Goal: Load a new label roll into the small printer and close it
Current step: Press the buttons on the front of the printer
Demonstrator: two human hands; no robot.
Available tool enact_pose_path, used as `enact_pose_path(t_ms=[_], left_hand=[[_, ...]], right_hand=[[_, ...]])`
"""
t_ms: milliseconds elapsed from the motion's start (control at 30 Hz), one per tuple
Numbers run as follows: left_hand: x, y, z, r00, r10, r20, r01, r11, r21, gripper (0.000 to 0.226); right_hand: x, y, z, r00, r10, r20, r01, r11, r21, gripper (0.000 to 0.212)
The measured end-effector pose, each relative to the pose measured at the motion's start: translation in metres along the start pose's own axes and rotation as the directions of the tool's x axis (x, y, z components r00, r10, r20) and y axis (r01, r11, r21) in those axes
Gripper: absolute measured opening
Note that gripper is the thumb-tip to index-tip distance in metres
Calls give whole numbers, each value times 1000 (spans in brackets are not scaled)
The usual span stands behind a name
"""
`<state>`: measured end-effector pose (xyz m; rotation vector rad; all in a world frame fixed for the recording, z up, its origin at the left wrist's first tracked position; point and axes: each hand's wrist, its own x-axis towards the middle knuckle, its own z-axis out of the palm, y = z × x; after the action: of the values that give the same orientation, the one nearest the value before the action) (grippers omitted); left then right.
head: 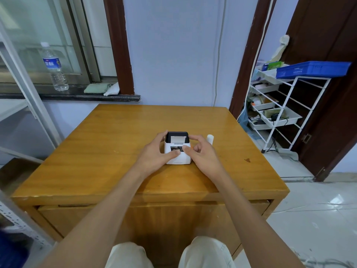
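Note:
A small white printer (178, 158) with a black top cover sits at the middle of the wooden table (108, 151). A strip of white paper shows at its black cover. My left hand (154, 153) wraps the printer's left side, fingers on the far corner and thumb on the front panel. My right hand (201, 151) holds the right side, thumb pressed on the front panel by the small display. A white label roll (210, 139) stands upright on the table just right of the printer, behind my right hand.
A water bottle (55, 66) and folded cloths (98, 88) rest on the window sill at the back left. A white wire rack (278, 105) with trays and a blue basket (313, 69) stands to the right. A metal shelf frame (25, 84) is at the left.

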<state>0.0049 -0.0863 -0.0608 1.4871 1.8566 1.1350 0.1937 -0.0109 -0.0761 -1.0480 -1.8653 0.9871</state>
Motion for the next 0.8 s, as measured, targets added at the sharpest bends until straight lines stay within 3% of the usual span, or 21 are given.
enact_pose_path(t_ms=[333, 533, 800], left_hand=[[-8, 3, 0, 998, -15, 56, 10, 996, 94, 123], [-20, 8, 4, 1000, -9, -20, 12, 986, 165, 108], [-42, 8, 3, 996, 9, -87, 2, 992, 127, 91]], right_hand=[[-1, -1, 2, 1000, 8, -30, -9, 999, -35, 47], [-3, -5, 6, 996, -39, -74, 29, 991, -133, 47], [-26, -22, 6, 992, -70, -106, 15, 894, -447, 48]])
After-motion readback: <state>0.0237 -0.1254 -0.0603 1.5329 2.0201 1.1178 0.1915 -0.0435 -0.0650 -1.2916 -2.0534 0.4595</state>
